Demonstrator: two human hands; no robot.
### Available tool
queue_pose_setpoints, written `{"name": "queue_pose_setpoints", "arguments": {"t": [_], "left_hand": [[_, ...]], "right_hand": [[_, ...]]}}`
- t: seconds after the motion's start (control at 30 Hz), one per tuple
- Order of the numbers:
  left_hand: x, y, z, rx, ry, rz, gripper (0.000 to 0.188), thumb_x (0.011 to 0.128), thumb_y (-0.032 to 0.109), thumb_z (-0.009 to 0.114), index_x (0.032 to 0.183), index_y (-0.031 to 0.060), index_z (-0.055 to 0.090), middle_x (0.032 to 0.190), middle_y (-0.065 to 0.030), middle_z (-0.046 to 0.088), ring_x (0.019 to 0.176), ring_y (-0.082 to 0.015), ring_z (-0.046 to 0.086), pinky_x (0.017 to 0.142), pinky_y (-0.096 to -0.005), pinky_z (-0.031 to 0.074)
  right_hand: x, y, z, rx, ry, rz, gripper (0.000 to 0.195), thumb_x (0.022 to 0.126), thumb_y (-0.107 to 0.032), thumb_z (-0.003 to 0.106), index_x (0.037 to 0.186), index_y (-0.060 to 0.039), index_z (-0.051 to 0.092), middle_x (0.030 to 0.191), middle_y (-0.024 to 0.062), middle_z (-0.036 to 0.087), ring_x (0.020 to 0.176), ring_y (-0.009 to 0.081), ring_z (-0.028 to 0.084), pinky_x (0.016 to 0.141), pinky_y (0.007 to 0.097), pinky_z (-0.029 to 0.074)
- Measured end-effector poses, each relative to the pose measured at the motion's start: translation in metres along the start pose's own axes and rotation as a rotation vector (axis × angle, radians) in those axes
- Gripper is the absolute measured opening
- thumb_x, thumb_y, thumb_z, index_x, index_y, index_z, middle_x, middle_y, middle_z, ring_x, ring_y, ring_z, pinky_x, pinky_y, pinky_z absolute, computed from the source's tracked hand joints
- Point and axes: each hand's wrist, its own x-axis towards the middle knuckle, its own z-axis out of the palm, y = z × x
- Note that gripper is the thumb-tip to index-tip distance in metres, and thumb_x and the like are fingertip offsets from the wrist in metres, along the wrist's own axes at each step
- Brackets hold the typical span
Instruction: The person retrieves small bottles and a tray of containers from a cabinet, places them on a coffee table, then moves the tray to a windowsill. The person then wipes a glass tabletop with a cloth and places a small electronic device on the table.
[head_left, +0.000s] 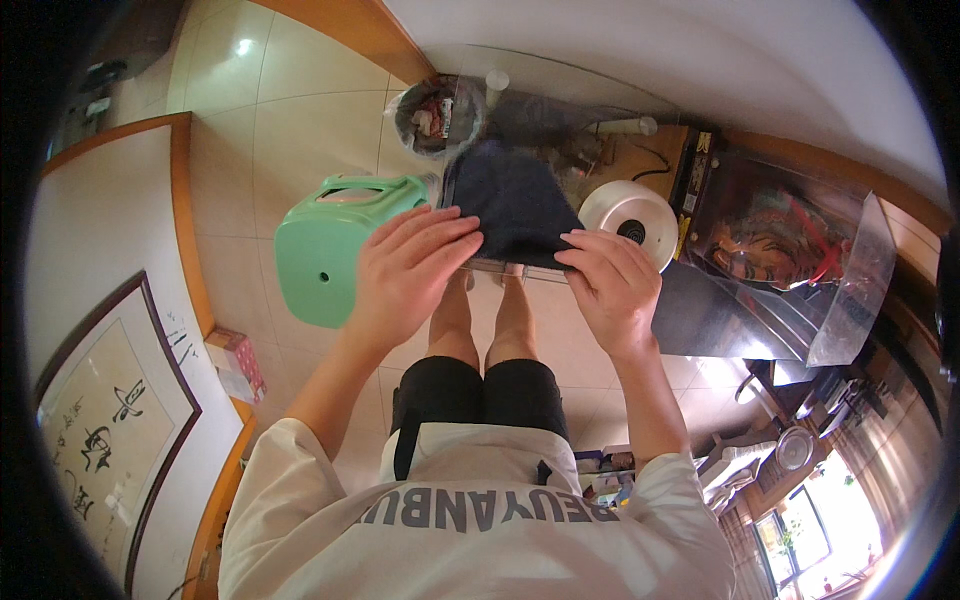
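A dark navy piece of cloth (510, 195) is stretched between my hands, above a glass-topped table (536, 276). My left hand (416, 262) pinches the cloth's near left corner between thumb and fingers. At the near right corner, my right hand (613, 281) grips it the same way. The cloth looks folded and narrows on its right side; its far edge is slightly blurred. Just beyond my right hand stands a round white object with a black centre (596, 206), possibly an appliance.
A green plastic stool (311, 266) stands left of my left hand. Behind it is a lined waste bin (409, 124) with rubbish inside. At right, a clear case (855, 277) holds a tiger-like figure. A framed calligraphy piece (105, 427) hangs on the left wall.
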Motion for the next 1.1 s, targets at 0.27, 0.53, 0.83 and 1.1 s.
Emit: {"name": "queue_pose_setpoints", "arguments": {"t": [0.27, 0.53, 0.83, 1.1], "left_hand": [[-0.084, -0.079, 0.115, 0.072, -0.273, -0.079, 0.026, 0.078, 0.002, 0.065, 0.103, 0.0064, 0.068, 0.115, -0.0085, 0.068, 0.115, -0.0276, 0.061, 0.098, -0.0446, 0.046], [-0.113, -0.061, 0.139, 0.069, -0.413, -0.27, 0.034, 0.081, 0.012, 0.064, 0.115, 0.0071, 0.062, 0.13, -0.0093, 0.056, 0.126, -0.0282, 0.05, 0.108, -0.0475, 0.037], [-0.098, -0.095, 0.181, 0.291, -0.454, -0.038, 0.042, 0.071, 0.012, 0.068, 0.111, 0.0068, 0.061, 0.112, -0.0086, 0.053, 0.107, -0.0285, 0.052, 0.095, -0.0444, 0.041], [-0.112, -0.097, 0.192, 0.249, -0.305, -0.068, 0.024, 0.071, 0.014, 0.066, 0.094, 0.0094, 0.06, 0.096, -0.0047, 0.053, 0.096, -0.0238, 0.053, 0.085, -0.0393, 0.041]], "right_hand": [[-0.067, 0.063, 0.118, -0.08, -0.312, 0.099, 0.014, 0.08, -0.01, 0.066, 0.093, -0.0089, 0.061, 0.102, 0.0045, 0.068, 0.103, 0.0252, 0.064, 0.093, 0.0405, 0.047], [-0.105, 0.059, 0.16, 0.05, -0.317, 0.397, 0.038, 0.082, -0.015, 0.066, 0.119, -0.0103, 0.061, 0.12, 0.008, 0.062, 0.115, 0.0277, 0.057, 0.102, 0.0435, 0.041], [-0.09, 0.094, 0.177, -0.138, -0.465, 0.101, 0.051, 0.077, -0.013, 0.067, 0.127, -0.011, 0.057, 0.136, 0.0067, 0.053, 0.13, 0.0245, 0.047, 0.111, 0.0428, 0.035], [-0.111, 0.109, 0.185, -0.135, -0.255, -0.05, 0.03, 0.079, -0.01, 0.063, 0.109, -0.008, 0.069, 0.122, 0.0073, 0.066, 0.117, 0.0229, 0.061, 0.097, 0.0381, 0.05]]}}
